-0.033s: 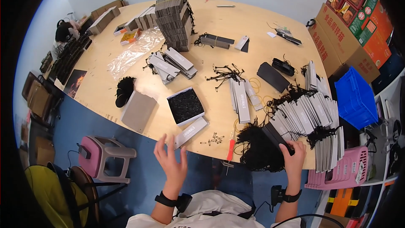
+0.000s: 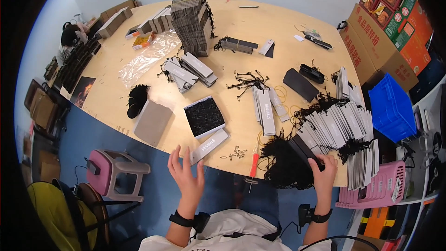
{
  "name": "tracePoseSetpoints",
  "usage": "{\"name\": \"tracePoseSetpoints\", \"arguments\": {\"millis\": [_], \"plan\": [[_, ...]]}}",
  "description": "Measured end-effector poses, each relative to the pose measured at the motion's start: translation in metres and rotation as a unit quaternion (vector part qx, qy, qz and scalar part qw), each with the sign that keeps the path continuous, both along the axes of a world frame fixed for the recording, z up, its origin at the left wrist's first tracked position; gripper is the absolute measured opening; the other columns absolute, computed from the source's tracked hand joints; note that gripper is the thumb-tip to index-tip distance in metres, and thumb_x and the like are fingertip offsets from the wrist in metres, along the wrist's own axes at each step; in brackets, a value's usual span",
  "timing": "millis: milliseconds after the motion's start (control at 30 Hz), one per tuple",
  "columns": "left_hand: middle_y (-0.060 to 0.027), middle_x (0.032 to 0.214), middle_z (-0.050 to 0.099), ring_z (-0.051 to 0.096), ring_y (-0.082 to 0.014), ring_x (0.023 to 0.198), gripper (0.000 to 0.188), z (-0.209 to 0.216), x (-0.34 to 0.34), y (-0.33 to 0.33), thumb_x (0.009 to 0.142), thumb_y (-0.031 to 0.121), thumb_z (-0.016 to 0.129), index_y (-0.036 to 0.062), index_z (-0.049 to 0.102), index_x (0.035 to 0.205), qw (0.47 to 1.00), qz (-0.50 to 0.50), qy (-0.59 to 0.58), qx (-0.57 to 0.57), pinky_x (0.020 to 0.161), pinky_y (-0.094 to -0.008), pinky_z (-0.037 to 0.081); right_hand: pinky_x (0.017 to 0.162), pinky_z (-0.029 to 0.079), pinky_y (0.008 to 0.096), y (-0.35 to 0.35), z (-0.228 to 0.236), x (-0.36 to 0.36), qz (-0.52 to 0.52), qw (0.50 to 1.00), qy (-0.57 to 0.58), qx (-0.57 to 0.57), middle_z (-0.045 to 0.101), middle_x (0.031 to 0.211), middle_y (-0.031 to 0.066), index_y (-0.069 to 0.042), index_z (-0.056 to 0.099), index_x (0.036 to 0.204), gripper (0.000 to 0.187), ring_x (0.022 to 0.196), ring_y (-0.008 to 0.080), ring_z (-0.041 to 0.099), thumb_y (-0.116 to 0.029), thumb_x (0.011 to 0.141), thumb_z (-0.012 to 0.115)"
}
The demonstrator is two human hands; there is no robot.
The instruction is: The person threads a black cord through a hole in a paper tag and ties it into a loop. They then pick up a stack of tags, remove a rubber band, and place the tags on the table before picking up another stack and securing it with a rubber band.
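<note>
At the table's front edge, my left hand (image 2: 186, 174) is raised with its fingers spread and nothing in them. Its fingertips are nearest to the lower end of a grey printed hang tag stack (image 2: 210, 147); I cannot tell whether they touch. My right hand (image 2: 324, 169) closes thumb and fingers on the near end of a black hang tag stack (image 2: 301, 146). This stack lies between a heap of black strings (image 2: 285, 167) and a fanned row of grey hang tags (image 2: 332, 128). Fingers partly hide the stack's end.
A white box of small black pieces (image 2: 204, 117) stands behind the grey stack. Metal pins (image 2: 235, 152) and a red-handled tool (image 2: 254, 165) lie near the front edge. Tall tag piles (image 2: 190, 23) stand farther back. A blue crate (image 2: 392, 107) is at the right.
My left hand has shifted slightly left and down. My right hand and the black hang tag stack stay in place.
</note>
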State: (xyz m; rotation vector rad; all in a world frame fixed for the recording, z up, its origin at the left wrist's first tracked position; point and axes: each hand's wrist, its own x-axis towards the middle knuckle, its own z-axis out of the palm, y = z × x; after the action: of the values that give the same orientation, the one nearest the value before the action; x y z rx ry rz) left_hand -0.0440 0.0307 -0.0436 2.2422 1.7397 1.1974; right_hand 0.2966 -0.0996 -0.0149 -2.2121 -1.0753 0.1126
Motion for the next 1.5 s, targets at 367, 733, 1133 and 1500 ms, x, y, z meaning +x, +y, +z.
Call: {"name": "tracePoseSetpoints", "arguments": {"millis": [367,733,1133,1500], "plan": [[-0.0156,0.124,0.058,0.049,-0.0371,0.12,0.033,-0.009,-0.014,0.009,0.082,0.005,0.073,0.0036,0.066,0.114,0.999,-0.029,-0.024,0.006,0.103,-0.0457,0.038,0.071,0.053,0.033,-0.023,0.025,-0.046,0.225,0.964,0.087,0.114,0.068,0.087,0.0117,-0.001,0.068,0.095,0.027,0.079,0.0262,0.066,-0.003,0.072,0.082],[-0.0078,0.099,0.064,0.062,-0.0138,0.088,0.018,-0.011,-0.019,-0.012,0.092,0.0,0.066,-0.0011,0.062,0.109,0.916,-0.133,-0.377,-0.042,0.077,-0.0268,0.051,0.062,0.052,0.0319,-0.04,-0.025,-0.076,0.244,0.958,0.104,0.105,0.07,0.081,0.0121,-0.002,0.067,0.086,0.018,0.07,0.0262,0.069,-0.002,0.075,0.081],[-0.0109,0.095,0.071,0.068,-0.0185,0.082,0.023,0.001,0.018,-0.035,0.087,-0.001,0.066,0.0017,0.071,0.11,0.795,-0.435,-0.208,-0.368,0.075,-0.0292,0.053,0.059,0.055,0.0317,-0.042,-0.059,-0.09,0.234,0.962,0.14,0.023,0.071,0.078,0.0112,-0.003,0.063,0.087,0.017,0.068,0.0243,0.072,-0.01,0.082,0.078],[-0.0121,0.1,0.071,0.068,-0.0188,0.083,0.023,-0.011,0.033,-0.041,0.089,0.003,0.068,0.0003,0.066,0.111,0.788,-0.44,-0.212,-0.375,0.078,-0.0291,0.054,0.059,0.054,0.0321,-0.041,-0.048,-0.091,0.289,0.957,-0.018,0.01,0.07,0.077,0.0105,-0.004,0.066,0.087,0.009,0.067,0.0269,0.07,-0.004,0.081,0.073]]}}
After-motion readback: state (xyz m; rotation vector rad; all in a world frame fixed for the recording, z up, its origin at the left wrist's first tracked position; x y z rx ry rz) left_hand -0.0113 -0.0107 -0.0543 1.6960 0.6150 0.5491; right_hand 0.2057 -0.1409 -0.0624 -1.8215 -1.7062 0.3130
